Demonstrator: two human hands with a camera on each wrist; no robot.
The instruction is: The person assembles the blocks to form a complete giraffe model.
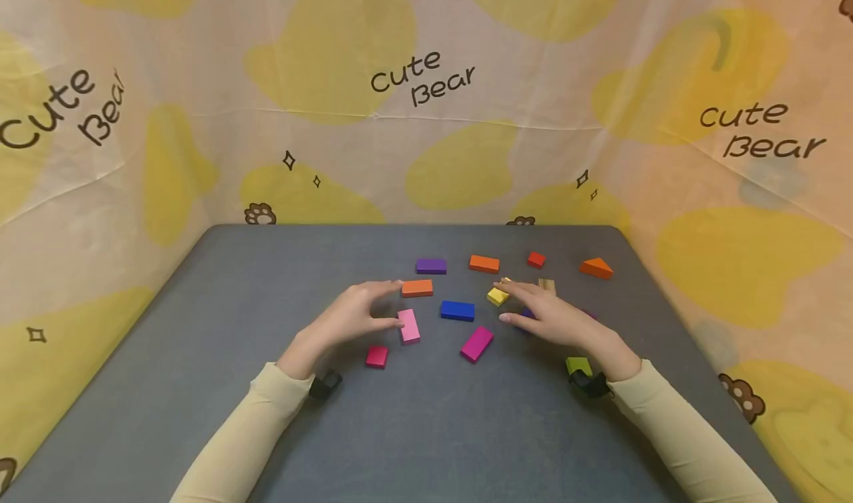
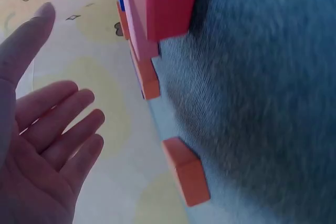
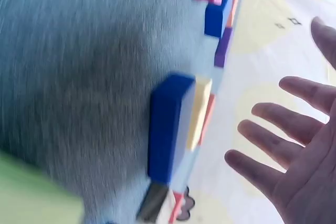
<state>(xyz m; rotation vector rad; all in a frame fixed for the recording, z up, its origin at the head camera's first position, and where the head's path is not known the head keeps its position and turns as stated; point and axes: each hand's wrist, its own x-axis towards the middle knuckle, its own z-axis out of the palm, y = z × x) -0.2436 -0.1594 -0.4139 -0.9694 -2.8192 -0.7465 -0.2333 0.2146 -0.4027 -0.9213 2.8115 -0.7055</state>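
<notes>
My left hand (image 1: 349, 312) hovers over the blocks with its fingers held apart from the thumb and nothing in its grasp. Near its fingertips lie an orange block (image 1: 417, 288) and a pink block (image 1: 409, 327); a crimson block (image 1: 376, 357) is closer to the wrist. On the other side, my right hand (image 1: 553, 314) is likewise empty, fingers spread in the right wrist view. It partly covers a yellow block (image 1: 497, 296) and a wooden block (image 1: 547, 287). Beneath it stands a dark blue block (image 3: 170, 127), mostly hidden from the head view. Between the hands are a blue block (image 1: 457, 311) and a magenta block (image 1: 477, 344).
Farther back sit a purple block (image 1: 431, 267), another orange block (image 1: 484, 264), a small red block (image 1: 536, 260) and an orange triangle (image 1: 596, 268). A green block (image 1: 578, 366) lies by the right wrist. Patterned cloth (image 1: 426, 162) surrounds the grey table (image 1: 426, 444).
</notes>
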